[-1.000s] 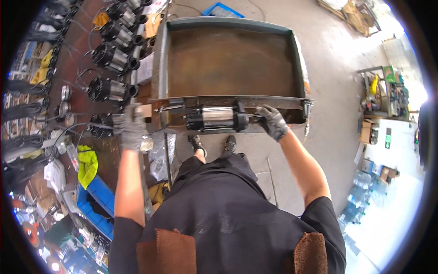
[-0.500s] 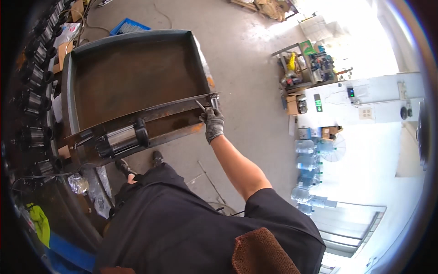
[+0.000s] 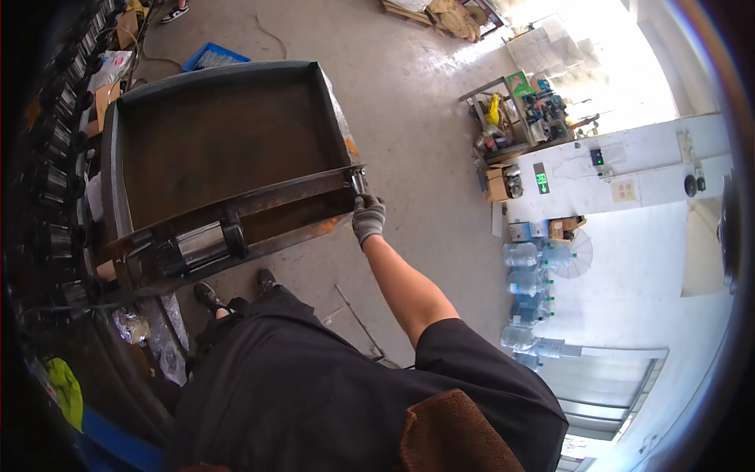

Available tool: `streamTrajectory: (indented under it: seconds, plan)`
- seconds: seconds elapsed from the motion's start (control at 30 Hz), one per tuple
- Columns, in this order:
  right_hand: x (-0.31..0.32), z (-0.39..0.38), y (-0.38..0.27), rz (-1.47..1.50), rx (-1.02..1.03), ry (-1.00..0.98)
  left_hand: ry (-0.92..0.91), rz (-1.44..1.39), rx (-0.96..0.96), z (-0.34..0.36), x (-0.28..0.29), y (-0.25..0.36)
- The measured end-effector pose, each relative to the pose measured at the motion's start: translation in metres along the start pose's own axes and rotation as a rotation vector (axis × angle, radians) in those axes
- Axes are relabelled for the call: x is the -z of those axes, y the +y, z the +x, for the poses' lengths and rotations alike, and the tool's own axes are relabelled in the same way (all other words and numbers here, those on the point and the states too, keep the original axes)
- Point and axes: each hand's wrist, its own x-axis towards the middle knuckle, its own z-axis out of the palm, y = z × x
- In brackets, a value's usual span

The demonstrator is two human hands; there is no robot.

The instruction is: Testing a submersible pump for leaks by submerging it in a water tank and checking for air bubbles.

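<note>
The right hand [image 3: 369, 219] is being held partly curled at the fitting [image 3: 358, 182] by the tank [image 3: 220, 74] corner; whether it is being gripped cannot be told. The pump [image 3: 203, 244] is being supported at the trough [image 3: 287, 219]. Steady finger control is probably being required. The left hand is not being shown.

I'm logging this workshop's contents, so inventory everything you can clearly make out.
Metal trough: one, brown inside, grey rim, left of centre
Motor-like unit: one, black and silver, trough's near side
Similar units: several, black and silver, left edge
Crate: one, blue, beyond trough
Cloth: one, lime, lower left
Plastic wrap: count unclear, clear, lower left
Water bottles: several, bluish clear, right
Tool stand: one, grey, upper right
Cardboard boxes: several, brown, right
Sign: one, green, right
Another person's shoe: one, black and white, top left
Own right hand: one, grey glove, at silvery fitting, trough's near right corner
Own left hand: not visible
Own shoes: two, dark, near trough
Clothing: black, bottom
</note>
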Motion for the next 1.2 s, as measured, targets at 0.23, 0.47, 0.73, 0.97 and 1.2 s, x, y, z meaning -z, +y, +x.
streamTrajectory:
  seconds: [0.23,0.47,0.73,0.97,1.2]
  plan:
    - [0.006,-0.007,0.003,-0.12,0.163,-0.05,0.01,0.015,0.0,-0.003,0.006,0.001]
    - [0.003,0.011,0.028,-0.342,0.362,-0.094,0.047,0.042,0.016,-0.014,0.021,0.002]
    - [-0.006,0.022,0.04,0.324,-0.153,-0.298,0.038,-0.013,0.017,-0.036,0.041,-0.003]
    - [-0.01,0.01,0.032,0.119,0.122,-0.478,0.038,-0.025,0.023,-0.025,0.022,-0.005]
    - [0.043,-0.023,-0.006,-0.447,0.38,-0.431,0.037,-0.065,0.015,-0.027,0.012,-0.007]
